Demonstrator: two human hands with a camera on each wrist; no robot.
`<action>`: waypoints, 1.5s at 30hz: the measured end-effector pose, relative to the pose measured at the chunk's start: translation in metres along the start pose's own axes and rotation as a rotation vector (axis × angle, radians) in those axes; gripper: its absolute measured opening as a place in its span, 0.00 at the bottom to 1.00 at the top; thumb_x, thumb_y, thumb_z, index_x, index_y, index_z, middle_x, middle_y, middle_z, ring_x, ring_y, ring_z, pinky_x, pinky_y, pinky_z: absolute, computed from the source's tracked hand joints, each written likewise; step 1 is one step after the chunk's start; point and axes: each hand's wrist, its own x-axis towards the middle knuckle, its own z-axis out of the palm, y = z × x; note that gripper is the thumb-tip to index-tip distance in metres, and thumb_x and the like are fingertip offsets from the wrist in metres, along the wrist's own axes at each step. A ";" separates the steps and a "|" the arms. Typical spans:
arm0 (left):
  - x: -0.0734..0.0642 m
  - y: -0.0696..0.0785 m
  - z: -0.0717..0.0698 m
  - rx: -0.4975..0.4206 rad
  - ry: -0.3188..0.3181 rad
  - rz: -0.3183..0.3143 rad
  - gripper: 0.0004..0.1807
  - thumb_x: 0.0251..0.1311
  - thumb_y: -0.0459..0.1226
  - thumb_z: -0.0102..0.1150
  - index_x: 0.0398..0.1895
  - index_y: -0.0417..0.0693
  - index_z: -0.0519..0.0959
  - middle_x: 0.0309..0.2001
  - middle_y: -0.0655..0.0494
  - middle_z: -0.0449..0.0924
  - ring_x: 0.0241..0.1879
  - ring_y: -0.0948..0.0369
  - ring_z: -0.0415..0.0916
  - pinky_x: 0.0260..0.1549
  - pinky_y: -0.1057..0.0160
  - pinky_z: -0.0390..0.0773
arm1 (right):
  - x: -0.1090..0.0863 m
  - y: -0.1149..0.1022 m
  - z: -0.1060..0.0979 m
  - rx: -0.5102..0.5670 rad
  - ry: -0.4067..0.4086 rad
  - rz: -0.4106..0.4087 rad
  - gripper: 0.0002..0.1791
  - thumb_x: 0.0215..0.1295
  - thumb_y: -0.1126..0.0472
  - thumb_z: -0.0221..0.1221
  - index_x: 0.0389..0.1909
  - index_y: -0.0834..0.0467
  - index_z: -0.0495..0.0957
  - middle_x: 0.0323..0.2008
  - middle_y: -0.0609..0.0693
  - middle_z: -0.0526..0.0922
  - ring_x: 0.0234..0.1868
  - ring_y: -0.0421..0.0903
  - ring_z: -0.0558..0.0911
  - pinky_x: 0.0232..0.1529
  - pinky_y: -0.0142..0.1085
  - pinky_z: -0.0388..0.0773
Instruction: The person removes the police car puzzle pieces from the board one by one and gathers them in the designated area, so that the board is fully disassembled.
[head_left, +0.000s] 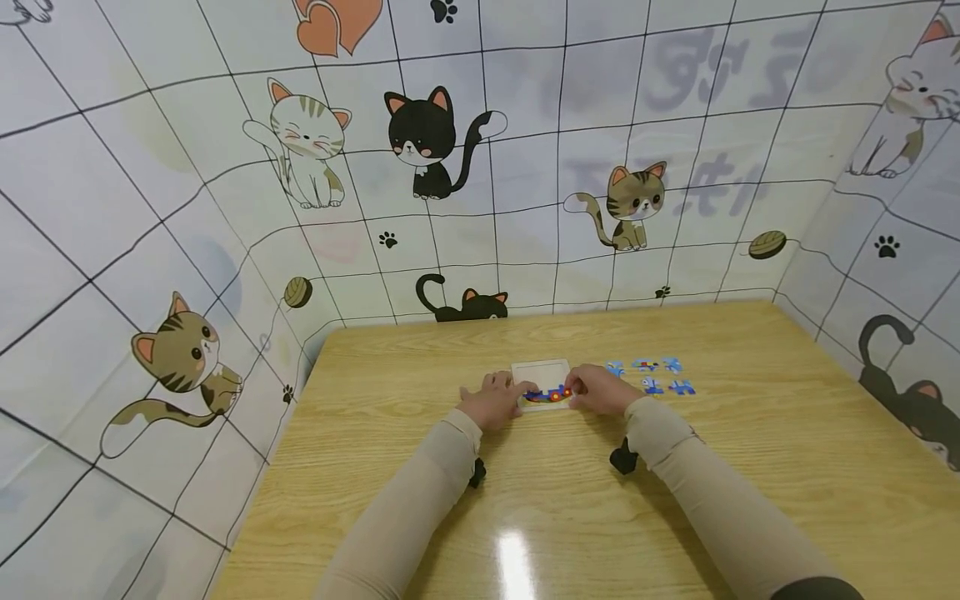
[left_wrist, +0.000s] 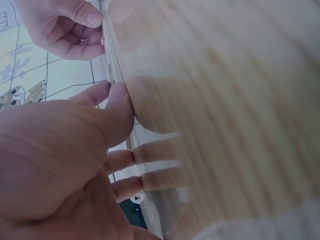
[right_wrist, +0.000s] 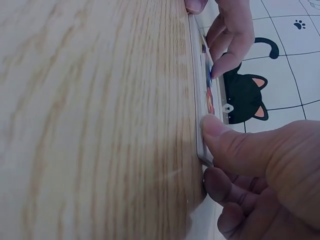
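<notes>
A shallow white puzzle tray lies on the table, with joined blue, red and yellow puzzle pieces along its near side. My left hand rests at the tray's left end. Its index fingertip touches the joined pieces, and its thumb is low at the near edge. At the right end, my right hand grips the tray's near corner. In the right wrist view its thumb lies over the rim beside a red piece, with the index fingertip close outside. The right hand hides part of that end.
Several loose blue puzzle pieces lie in two rows right of the tray. The wooden table meets a cat-patterned wall covering behind and at both sides. A dark wrist device hangs under the right forearm.
</notes>
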 end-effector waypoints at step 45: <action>0.012 0.001 0.011 0.124 -0.028 -0.044 0.25 0.79 0.51 0.42 0.75 0.85 0.59 0.77 0.50 0.54 0.75 0.48 0.52 0.55 0.22 0.64 | 0.001 0.019 0.005 0.123 0.036 -0.066 0.09 0.70 0.65 0.63 0.47 0.64 0.78 0.38 0.51 0.76 0.36 0.46 0.72 0.40 0.41 0.72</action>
